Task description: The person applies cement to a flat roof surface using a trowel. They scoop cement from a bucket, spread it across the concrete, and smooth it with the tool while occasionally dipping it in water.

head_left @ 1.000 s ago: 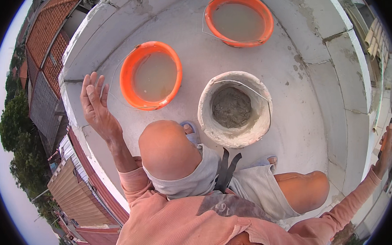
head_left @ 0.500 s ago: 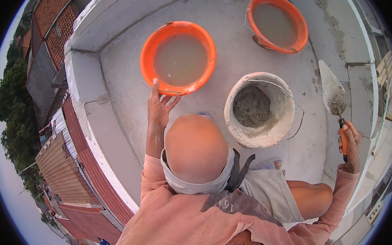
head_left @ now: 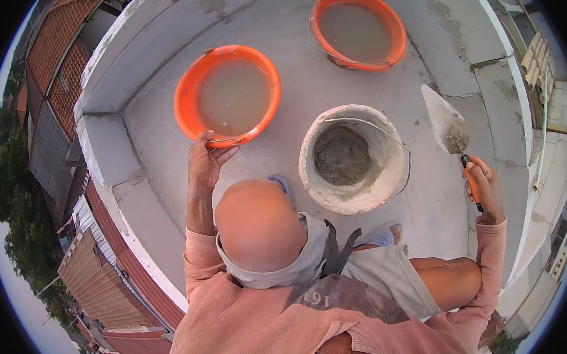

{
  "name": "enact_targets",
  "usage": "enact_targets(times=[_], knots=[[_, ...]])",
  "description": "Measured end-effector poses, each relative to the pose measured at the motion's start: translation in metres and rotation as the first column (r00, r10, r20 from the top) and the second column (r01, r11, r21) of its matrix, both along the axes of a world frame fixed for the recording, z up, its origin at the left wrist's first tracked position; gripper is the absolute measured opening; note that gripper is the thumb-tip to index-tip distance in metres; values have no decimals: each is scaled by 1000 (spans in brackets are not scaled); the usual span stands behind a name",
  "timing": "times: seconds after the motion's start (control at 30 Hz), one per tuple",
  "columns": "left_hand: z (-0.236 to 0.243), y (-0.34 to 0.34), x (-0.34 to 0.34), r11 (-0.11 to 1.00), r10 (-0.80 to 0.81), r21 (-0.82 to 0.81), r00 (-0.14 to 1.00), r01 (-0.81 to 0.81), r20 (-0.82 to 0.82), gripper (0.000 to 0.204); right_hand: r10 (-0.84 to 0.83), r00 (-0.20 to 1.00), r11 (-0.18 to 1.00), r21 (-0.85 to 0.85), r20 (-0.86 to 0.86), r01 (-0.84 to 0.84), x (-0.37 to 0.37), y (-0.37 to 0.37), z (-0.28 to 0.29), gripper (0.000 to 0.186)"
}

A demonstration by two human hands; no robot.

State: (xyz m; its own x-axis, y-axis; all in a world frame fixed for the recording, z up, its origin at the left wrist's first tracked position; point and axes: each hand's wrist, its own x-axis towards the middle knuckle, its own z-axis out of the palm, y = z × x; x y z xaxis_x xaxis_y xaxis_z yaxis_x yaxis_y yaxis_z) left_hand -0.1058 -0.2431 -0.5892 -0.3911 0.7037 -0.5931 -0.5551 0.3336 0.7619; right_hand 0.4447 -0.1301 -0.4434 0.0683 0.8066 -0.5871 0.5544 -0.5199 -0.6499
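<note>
- Low block walls bound the pale floor on the left, far and right sides; the left wall's white top edge runs beside the roofs outside.
- Bare floor opens between the left orange bucket and the mortar bucket, which stand apart.
- The far orange bucket is near the far right wall; both orange buckets contain cloudy liquid.
- The trowel is right of the mortar bucket, apart from it; its height above the floor cannot be told.
- Its long axis slants forward and leftward, blade tip away from the person, orange-and-black handle toward them.
- The right hand is wrapped around that handle.
- The left hand grips the left orange bucket's near rim, thumb on top, fingers below.
- Grey mortar lies inside the mortar bucket.
</note>
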Motion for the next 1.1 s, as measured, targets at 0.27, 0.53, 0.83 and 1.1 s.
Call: enact_targets(times=[0.27,0.53,0.83,1.1], knots=[[40,82,-17,998,-70,-8,991,69,-111,32,37,999,999,4,2,-37,7,-3,2,44],[46,78,-22,995,-81,-63,993,76,-87,24,36,997,999,-29,-65,-38,10,-10,4,45],[17,6,-10,979,-105,-182,993,94,-53,28,52,995,998,-32,-89,-55,0,-13,12,46],[33,36,-5,996,-59,-73,987,48,-150,30,59,995,998,-18,-75,-61,0,-13,16,44]])
